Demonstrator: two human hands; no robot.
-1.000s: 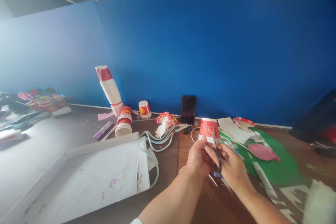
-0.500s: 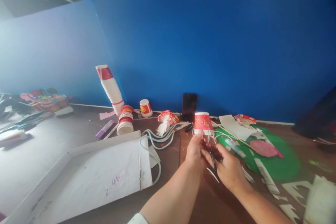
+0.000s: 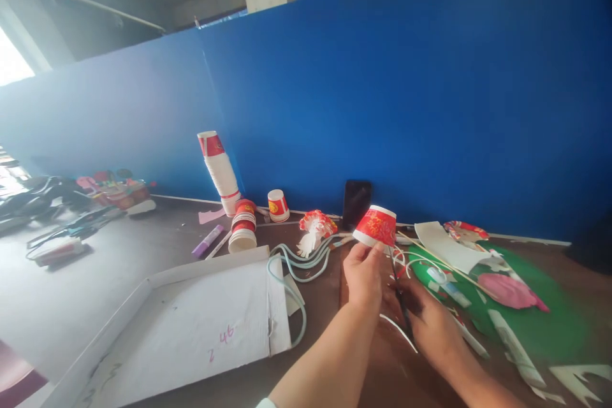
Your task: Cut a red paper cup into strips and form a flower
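Note:
A red and white paper cup [image 3: 376, 227] is pinched in my left hand [image 3: 364, 275], its white base upward and tilted. Dark scissors [image 3: 400, 296] are gripped in my right hand [image 3: 428, 319], with the blades reaching up to the cup's lower right edge. Thin white strips of paper [image 3: 406, 261] curl beside the blades, and another white strip [image 3: 399, 331] lies on the table under my hands. My right fingers are partly in shadow, and the scissor handles are mostly hidden by them.
Left of my hands lies a white cardboard tray [image 3: 191, 331] with a pale cable [image 3: 301, 325]. Behind stand stacked paper cups [image 3: 221, 172], a single cup [image 3: 278, 206], a fringed cup [image 3: 317, 227] and a phone [image 3: 356, 201]. Right lie green paper [image 3: 549, 312], a pink piece [image 3: 509, 290] and glue tubes [image 3: 514, 344].
The cup has tilted and turned in my left hand. My right hand with the scissors has shifted slightly down and right. The whole view has swung a little up and left.

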